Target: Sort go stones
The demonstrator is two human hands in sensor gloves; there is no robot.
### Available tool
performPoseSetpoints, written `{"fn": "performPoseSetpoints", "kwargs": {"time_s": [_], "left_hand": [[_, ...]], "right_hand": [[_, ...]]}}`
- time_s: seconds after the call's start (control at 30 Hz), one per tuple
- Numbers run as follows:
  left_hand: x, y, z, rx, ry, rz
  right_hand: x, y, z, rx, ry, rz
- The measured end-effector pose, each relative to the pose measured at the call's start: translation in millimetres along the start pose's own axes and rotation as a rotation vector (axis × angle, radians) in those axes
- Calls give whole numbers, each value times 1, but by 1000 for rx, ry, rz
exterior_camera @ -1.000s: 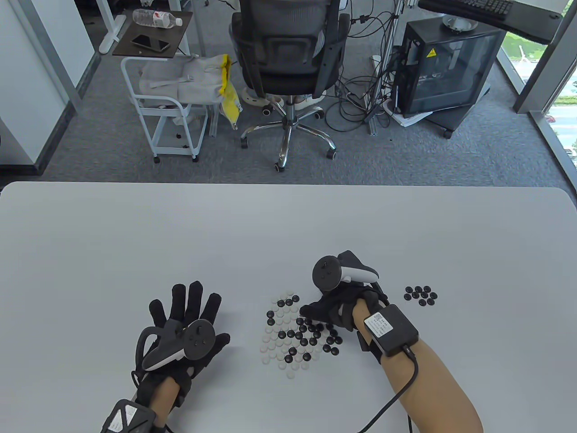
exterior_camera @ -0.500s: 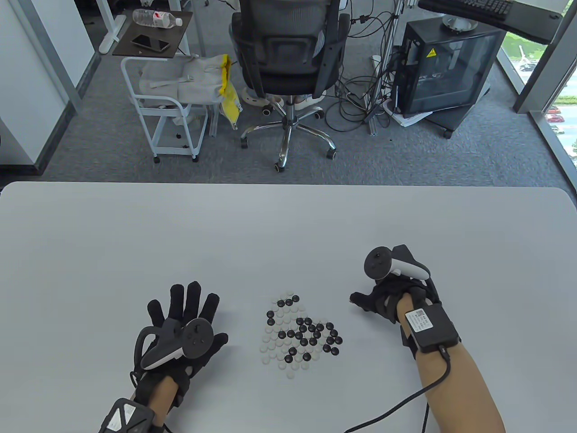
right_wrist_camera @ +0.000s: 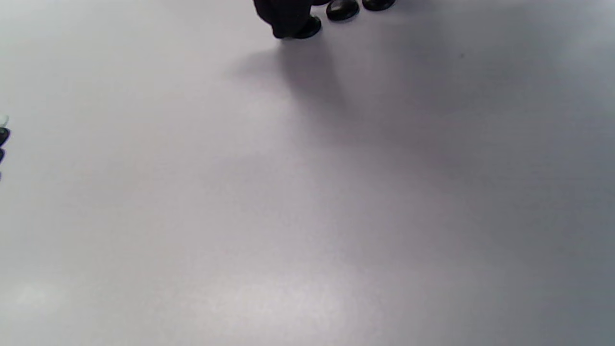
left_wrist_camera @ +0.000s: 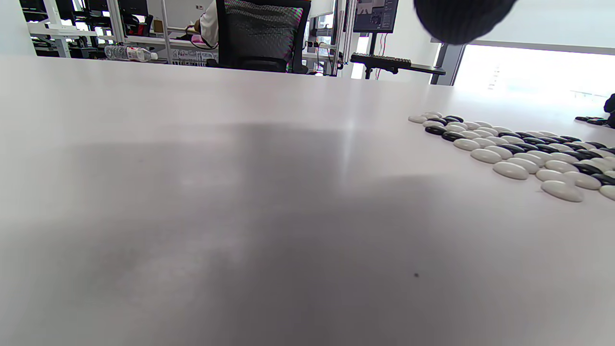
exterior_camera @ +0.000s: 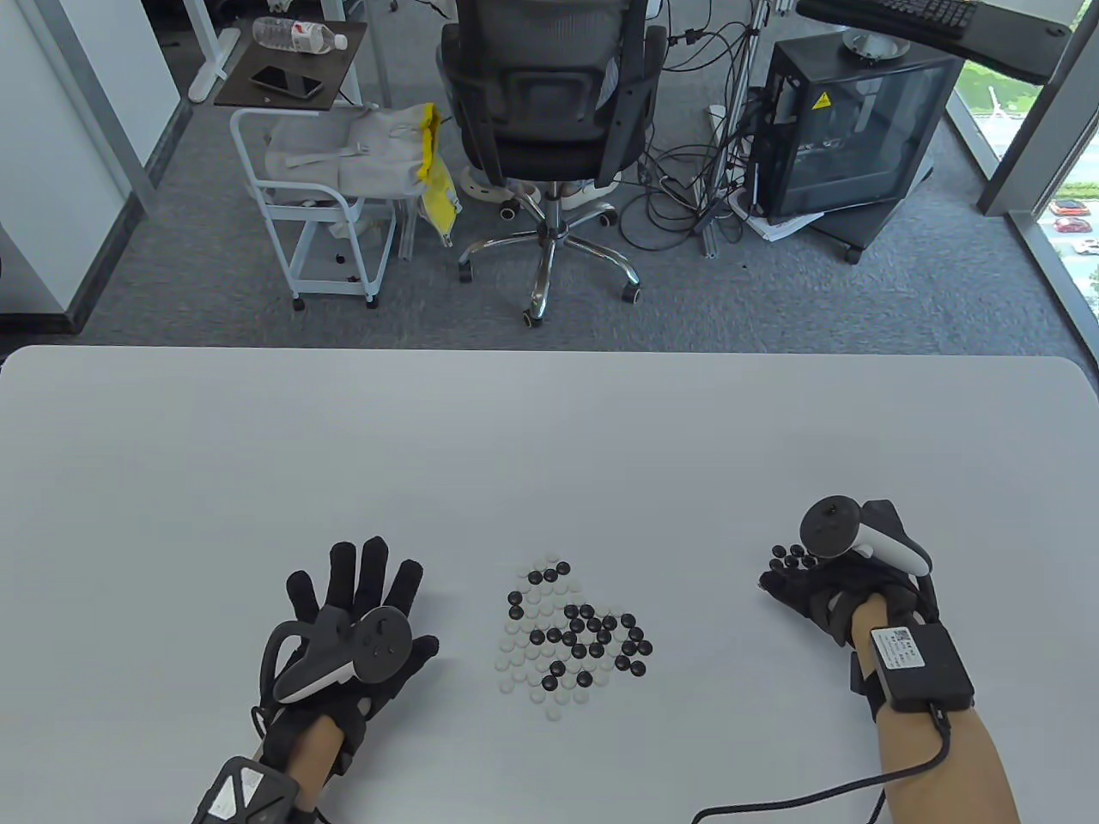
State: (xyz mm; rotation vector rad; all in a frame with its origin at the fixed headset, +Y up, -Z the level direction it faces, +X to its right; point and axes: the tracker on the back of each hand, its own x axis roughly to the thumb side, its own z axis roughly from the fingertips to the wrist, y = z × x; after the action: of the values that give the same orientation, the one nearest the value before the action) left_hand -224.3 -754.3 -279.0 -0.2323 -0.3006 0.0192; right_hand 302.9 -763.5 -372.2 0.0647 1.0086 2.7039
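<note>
A mixed pile of black and white Go stones [exterior_camera: 571, 639] lies at the table's near centre; the left wrist view shows it at the right [left_wrist_camera: 523, 154]. A small group of black stones [exterior_camera: 792, 558] sits to the right. My right hand [exterior_camera: 768, 585] is at that group's near-left edge, fingers curled. In the right wrist view its fingertip [right_wrist_camera: 283, 17] is down on one black stone [right_wrist_camera: 310, 28] at the table surface, beside two others [right_wrist_camera: 342, 9]. My left hand [exterior_camera: 356, 609] lies flat, fingers spread, left of the pile, holding nothing.
The white table [exterior_camera: 549, 446] stretches bare beyond the stones. Past its far edge stand an office chair [exterior_camera: 549, 112], a white cart [exterior_camera: 318, 197] and a computer case [exterior_camera: 850, 129]. A cable [exterior_camera: 798, 794] trails from my right wrist.
My right hand left the mixed pile and travelled right to the black stone group, fingers still curled. The left hand stayed put.
</note>
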Motion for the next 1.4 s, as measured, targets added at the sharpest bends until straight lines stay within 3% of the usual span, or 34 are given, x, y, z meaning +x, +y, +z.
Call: {"fn": "performPoseSetpoints", "kwargs": {"time_s": [0.2, 0.37, 0.53, 0.73, 0.97, 1.4], "left_hand": [[1, -1, -1, -5, -5, 1], [2, 1, 1, 8, -9, 6], [2, 1, 1, 11, -1, 6], [1, 1, 2, 25, 1, 10], [-2, 2, 3, 37, 10, 20], [-5, 5, 7, 47, 6, 28]], "right_hand": [[-2, 4, -1, -16, -9, -5], [9, -7, 2, -56, -47, -30], [52, -16, -2, -4, -124, -23], [127, -19, -16, 25, -276, 49], [194, -4, -41, 79, -360, 121], [231, 31, -73, 156, -414, 150]]}}
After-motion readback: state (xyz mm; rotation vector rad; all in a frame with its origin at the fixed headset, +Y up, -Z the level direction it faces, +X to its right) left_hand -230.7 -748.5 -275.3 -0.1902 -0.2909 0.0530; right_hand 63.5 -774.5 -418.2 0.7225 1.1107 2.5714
